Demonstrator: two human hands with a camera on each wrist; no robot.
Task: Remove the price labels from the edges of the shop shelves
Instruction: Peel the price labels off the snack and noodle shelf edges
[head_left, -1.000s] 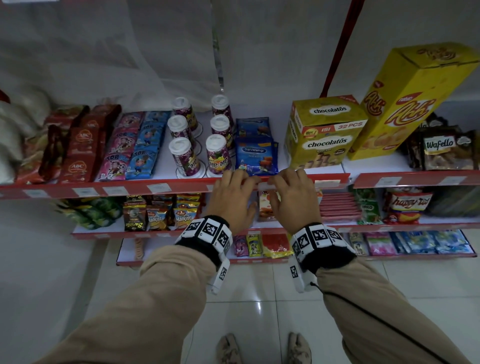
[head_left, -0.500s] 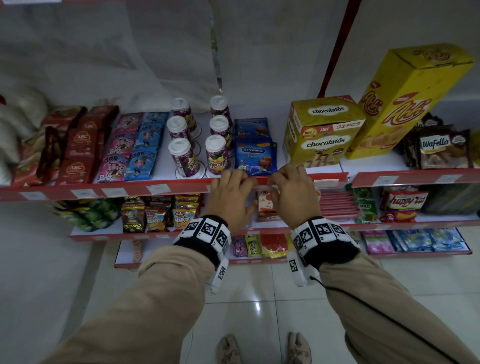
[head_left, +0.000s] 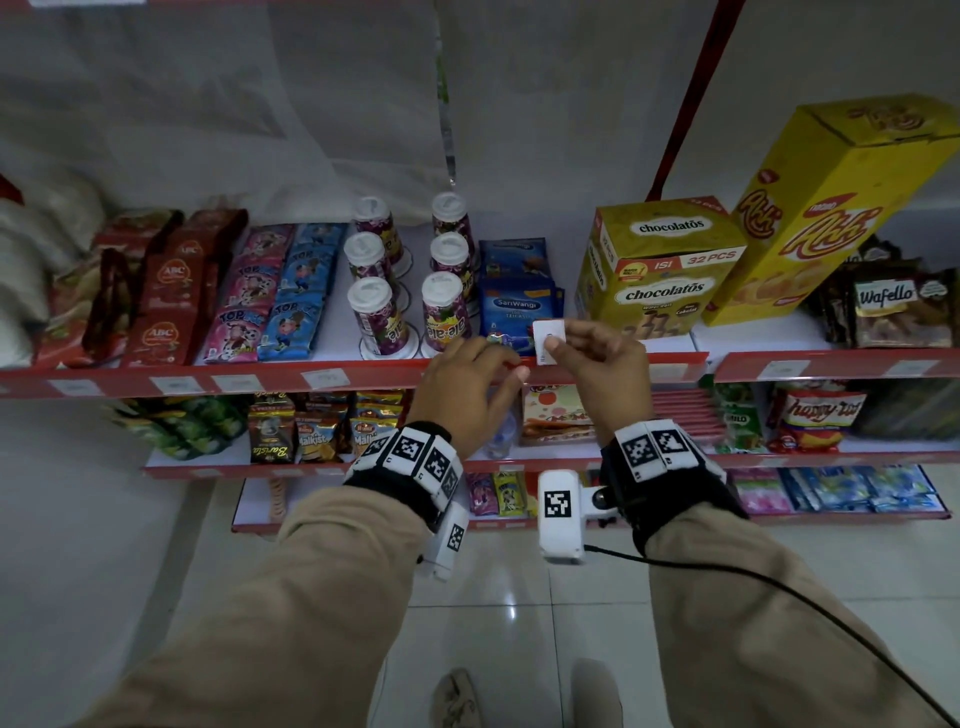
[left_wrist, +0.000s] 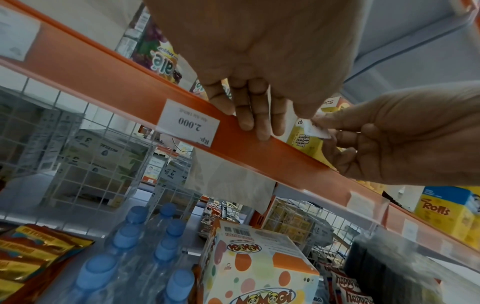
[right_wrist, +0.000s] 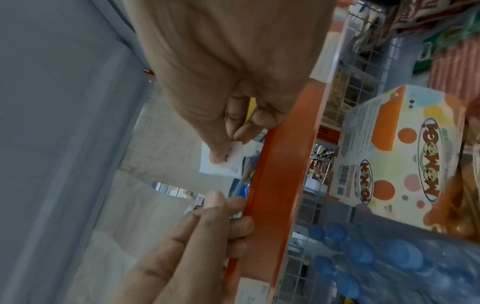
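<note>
My right hand (head_left: 555, 347) pinches a small white price label (head_left: 548, 332) between thumb and forefinger, lifted just above the red shelf edge strip (head_left: 270, 381). The right wrist view shows the label (right_wrist: 230, 162) clear of the strip (right_wrist: 280, 164). My left hand (head_left: 506, 370) lies beside it, its fingers (left_wrist: 255, 123) resting fairly straight over the strip's front. A label reading 2.000 (left_wrist: 189, 123) sits in the strip just left of those fingers. Further labels (head_left: 325, 378) stay in the strip to the left and to the right (head_left: 788, 369).
The top shelf carries cups (head_left: 444, 312), a blue SariWangi pack (head_left: 519, 306), a Chocolatos box (head_left: 660, 270) and a tall yellow box (head_left: 831, 208). A Momogi box (left_wrist: 259, 263) and water bottles (left_wrist: 135, 242) stand on the shelf below. Tiled floor lies underneath.
Both hands were on the strip's edge together. My right hand has since drawn a label out and lifted it upward, while my left hand has stayed on the strip.
</note>
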